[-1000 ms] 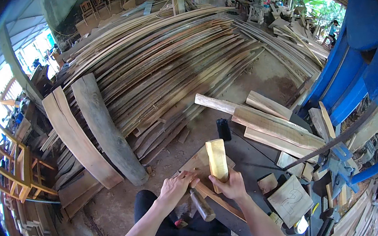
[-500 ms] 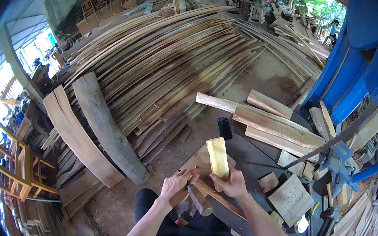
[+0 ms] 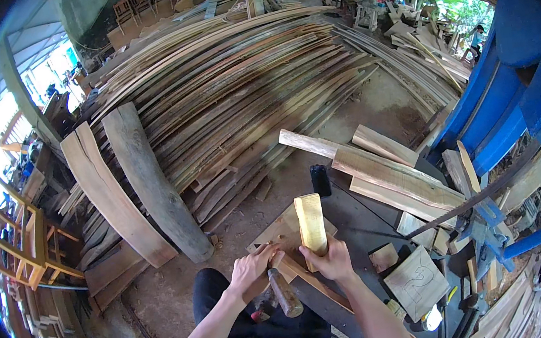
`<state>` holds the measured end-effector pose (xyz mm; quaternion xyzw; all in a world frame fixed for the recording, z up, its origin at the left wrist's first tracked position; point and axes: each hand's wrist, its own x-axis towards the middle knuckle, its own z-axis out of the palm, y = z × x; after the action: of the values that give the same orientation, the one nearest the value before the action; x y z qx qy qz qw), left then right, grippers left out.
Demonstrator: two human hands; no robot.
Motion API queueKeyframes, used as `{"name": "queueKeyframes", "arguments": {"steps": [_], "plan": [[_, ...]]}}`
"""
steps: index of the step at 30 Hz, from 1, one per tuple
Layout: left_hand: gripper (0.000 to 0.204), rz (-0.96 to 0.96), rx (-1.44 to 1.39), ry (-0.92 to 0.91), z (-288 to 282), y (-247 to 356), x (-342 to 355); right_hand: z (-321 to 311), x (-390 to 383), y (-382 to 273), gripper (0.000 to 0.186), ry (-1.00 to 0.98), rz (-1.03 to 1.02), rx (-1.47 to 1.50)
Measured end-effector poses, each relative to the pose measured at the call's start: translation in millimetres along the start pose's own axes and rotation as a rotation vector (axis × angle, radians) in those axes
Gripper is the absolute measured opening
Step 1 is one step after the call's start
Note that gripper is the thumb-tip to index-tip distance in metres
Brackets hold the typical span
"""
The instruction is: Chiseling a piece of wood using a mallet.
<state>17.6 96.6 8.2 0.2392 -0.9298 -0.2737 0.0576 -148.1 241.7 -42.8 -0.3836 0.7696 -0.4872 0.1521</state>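
My right hand (image 3: 332, 261) is closed round a pale yellow wooden block (image 3: 310, 221), which stands upright with its thumb against the lower left side. Close on the left, my left hand (image 3: 253, 271) has its fingers curled, and what lies inside them is hidden. Just below its fingertips a thick round wooden handle (image 3: 287, 294) slants toward me; I cannot tell whether the hand grips it. A narrow wooden strip (image 3: 324, 291) runs diagonally between my hands and down under my right forearm. Beyond them lies a flat wooden board (image 3: 282, 226) on a dark work surface.
Several planks (image 3: 395, 178) lie ahead to the right, near a black object (image 3: 320, 181). A square board with a drawn outline (image 3: 417, 284) lies right of my forearm. A blue machine with a blade (image 3: 481, 202) stands at the right. Stacked lumber (image 3: 229, 100) fills the background.
Both hands keep nearly the same places and holds. The view has shifted slightly; the block and the handle look almost unmoved.
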Motion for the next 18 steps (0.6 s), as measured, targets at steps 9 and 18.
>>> {"name": "queueKeyframes", "arguments": {"steps": [9,18], "plan": [[0.032,0.035,-0.126,0.039,-0.6,-7.7,1.9,-0.4,-0.7,-2.1,0.051,-0.01,0.017,-0.039],[0.056,-0.359,-0.546,0.186,-13.1,-20.3,12.7,0.3,0.2,-3.7,0.045,0.024,-0.005,0.076]]}}
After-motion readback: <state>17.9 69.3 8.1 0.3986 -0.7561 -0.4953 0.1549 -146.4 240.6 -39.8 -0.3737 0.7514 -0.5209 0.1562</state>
